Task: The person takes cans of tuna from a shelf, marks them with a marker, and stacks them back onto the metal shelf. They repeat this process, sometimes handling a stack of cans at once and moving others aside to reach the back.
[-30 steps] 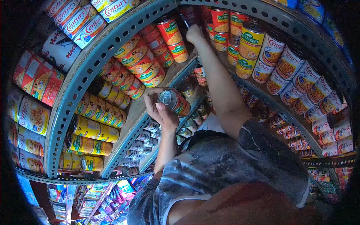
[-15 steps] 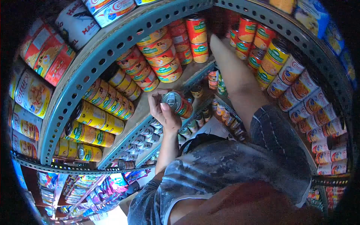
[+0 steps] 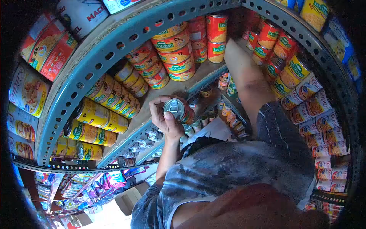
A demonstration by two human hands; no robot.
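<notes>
My left hand (image 3: 169,124) is closed around a food can (image 3: 176,108) with a silver pull-tab lid and a red label. Its lid is tilted up toward me, just in front of the shelf edge. My right arm (image 3: 248,74) reaches deep into the shelf, between red San Marino cans (image 3: 217,36) on one side and more red cans (image 3: 268,34) on the other. Shadow hides my right hand at the back, so its fingers do not show.
Stacked yellow cans (image 3: 103,118) fill the shelf's left side, and white-labelled cans (image 3: 318,114) line the right. A perforated metal shelf frame (image 3: 85,74) curves overhead. Lower shelves hold smaller cans (image 3: 143,147); hanging packets (image 3: 114,179) are at lower left.
The view has shifted slightly, so the shelves sit a little lower and farther right. My left hand still holds the can, its lid turned a bit more toward me. My right arm stays inside the shelf.
</notes>
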